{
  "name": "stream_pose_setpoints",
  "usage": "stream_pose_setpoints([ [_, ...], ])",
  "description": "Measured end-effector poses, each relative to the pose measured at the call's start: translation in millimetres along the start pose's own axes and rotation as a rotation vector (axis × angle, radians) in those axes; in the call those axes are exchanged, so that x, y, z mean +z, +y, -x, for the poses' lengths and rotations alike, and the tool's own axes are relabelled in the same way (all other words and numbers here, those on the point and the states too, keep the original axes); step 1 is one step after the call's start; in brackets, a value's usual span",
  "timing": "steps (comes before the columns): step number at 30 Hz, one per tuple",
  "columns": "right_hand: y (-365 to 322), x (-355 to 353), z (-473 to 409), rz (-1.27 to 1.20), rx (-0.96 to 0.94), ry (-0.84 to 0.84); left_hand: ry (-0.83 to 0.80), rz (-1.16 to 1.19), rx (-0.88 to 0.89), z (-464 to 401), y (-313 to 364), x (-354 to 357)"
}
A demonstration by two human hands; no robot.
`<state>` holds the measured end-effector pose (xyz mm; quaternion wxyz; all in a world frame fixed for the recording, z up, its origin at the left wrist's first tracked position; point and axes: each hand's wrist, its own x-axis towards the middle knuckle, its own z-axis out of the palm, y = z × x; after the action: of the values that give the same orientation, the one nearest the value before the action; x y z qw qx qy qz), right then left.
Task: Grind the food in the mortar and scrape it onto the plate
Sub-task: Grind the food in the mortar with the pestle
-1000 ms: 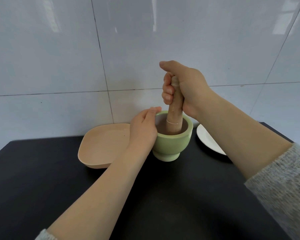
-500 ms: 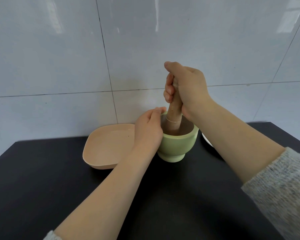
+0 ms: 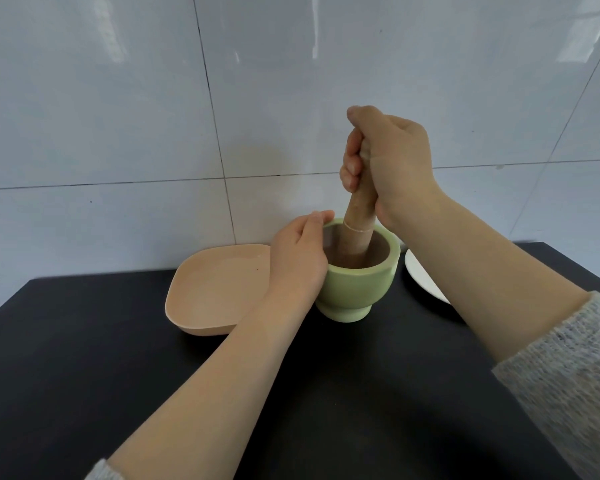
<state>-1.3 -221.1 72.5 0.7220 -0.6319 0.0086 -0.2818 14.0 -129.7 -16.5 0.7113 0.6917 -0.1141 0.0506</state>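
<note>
A pale green mortar [image 3: 357, 289] stands on the black table near the wall. A wooden pestle [image 3: 359, 223] stands almost upright in it, its lower end down in the brownish bowl. My right hand [image 3: 392, 164] is wrapped around the pestle's top. My left hand [image 3: 298, 258] grips the mortar's left side, fingers over the rim. The food inside is hidden by the pestle and the mortar wall. A square peach plate [image 3: 215, 289] lies just left of the mortar, partly behind my left hand.
A white round plate [image 3: 423, 278] lies to the right of the mortar, mostly covered by my right forearm. The black table [image 3: 84, 375] ends at a white tiled wall [image 3: 118, 133] close behind the dishes.
The pestle's tilt has shifted slightly inside the mortar while both hands keep their grips. The view has drifted a little, so the white plate shows again on the right.
</note>
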Motion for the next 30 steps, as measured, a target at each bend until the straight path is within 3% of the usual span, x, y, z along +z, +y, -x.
stream_pose_setpoints([
  [13,-5.8,-1.3,-5.6,0.089,0.081,0.034,-0.003,0.005,0.001,1.3,0.7,-0.6],
  [20,5.3,-5.5,-8.3,0.016,0.161,0.093,-0.014,-0.012,-0.002,0.8,0.8,-0.7],
  [30,6.5,4.9,-8.0,0.029,0.157,-0.143,-0.008,-0.049,-0.028,2.5,5.2,-1.4],
])
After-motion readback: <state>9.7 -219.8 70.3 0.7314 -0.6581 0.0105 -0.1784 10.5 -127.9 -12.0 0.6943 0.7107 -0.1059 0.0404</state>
